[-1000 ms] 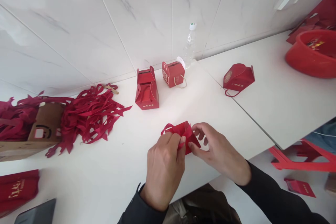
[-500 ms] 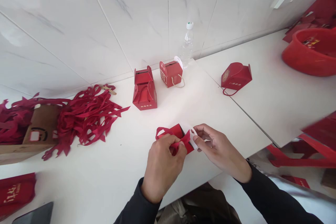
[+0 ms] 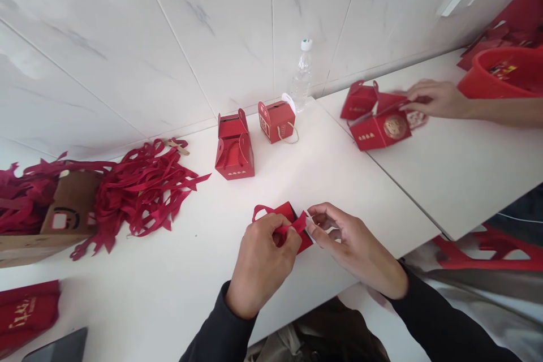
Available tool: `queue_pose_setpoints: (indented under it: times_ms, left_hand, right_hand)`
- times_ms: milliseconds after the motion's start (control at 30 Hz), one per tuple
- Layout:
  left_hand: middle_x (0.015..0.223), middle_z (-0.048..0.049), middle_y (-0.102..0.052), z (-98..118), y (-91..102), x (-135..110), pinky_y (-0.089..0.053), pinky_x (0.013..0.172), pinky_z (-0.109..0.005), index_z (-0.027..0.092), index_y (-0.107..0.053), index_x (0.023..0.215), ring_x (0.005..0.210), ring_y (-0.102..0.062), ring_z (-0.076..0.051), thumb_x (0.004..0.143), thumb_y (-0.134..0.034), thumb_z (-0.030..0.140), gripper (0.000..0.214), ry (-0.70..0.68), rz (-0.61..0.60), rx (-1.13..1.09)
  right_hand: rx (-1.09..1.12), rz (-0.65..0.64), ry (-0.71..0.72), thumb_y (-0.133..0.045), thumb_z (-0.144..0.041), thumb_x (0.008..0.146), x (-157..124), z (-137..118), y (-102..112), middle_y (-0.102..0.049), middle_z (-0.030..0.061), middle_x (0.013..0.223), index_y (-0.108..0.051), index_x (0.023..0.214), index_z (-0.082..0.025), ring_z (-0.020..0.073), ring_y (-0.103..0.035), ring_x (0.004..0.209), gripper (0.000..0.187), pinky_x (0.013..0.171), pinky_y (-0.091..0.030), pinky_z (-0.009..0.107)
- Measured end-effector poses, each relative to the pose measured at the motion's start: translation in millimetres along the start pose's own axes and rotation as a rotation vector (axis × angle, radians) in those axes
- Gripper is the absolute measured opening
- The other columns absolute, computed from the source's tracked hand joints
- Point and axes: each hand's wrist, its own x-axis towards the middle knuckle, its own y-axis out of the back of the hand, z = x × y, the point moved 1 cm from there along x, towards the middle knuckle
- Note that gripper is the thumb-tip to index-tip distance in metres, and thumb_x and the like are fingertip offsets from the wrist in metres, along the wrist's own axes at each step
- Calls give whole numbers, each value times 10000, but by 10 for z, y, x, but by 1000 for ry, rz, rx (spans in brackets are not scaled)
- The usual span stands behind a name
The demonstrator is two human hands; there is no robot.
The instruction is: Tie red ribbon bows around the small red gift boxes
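A small red gift box (image 3: pixel 306 243) lies on the white table right before me, partly hidden by my fingers. My left hand (image 3: pixel 265 263) is closed in a pinch on a red ribbon (image 3: pixel 300 222), whose loop stands out to the left over the box. At the right end of the box, the fingertips of my right hand (image 3: pixel 354 246) pinch its white inner flap (image 3: pixel 309 217). The flap is seen nearly edge-on. How the ribbon runs through the box is hidden by my left hand.
Further back stand red boxes (image 3: pixel 235 164), another box with a cord handle (image 3: pixel 278 123) and a plastic bottle (image 3: pixel 302 79). Loose ribbons (image 3: pixel 144 186) pile up at left beside a cardboard box (image 3: pixel 70 203). At right, another person's hand (image 3: pixel 435 99) touches red boxes (image 3: pixel 375 130) near a red basin (image 3: pixel 496 76).
My right hand has tipped the white flap inward towards the ribbon. Another person's hand has come in from the right, and a second red box now stands with the one there.
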Motion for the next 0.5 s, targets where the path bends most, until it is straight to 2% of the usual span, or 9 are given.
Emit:
queue_pose_setpoints:
  times_ms: [200,400,500]
  left_hand:
    - [549,40,-435,9,19,13,-273,479,-243,200,-465,590,507,-348,-96,799,-525,265,227,9,-16,46]
    - [538,55,-362,12,80,15,-244,465,-236,199,-456,595,505,-301,-88,792,-533,256,219,-37,-87,-74]
    - [534,57,-352,2,81,26,-238,465,-237,200,-441,589,504,-295,-86,788,-531,248,223,-20,-92,-62]
  right_hand:
    - [-11,5,-5,-572,-392,986,-17,-3,-11,-702,6,972,-622,1110,-262,192,-655,917,187,746,-525,295]
    - [-36,6,25,-579,-389,969,10,5,-16,-708,21,961,-626,1105,-250,203,-665,904,201,729,-545,298]
    - [-40,4,34,-573,-379,971,16,9,-15,-710,26,970,-625,1115,-241,199,-665,897,207,735,-547,297]
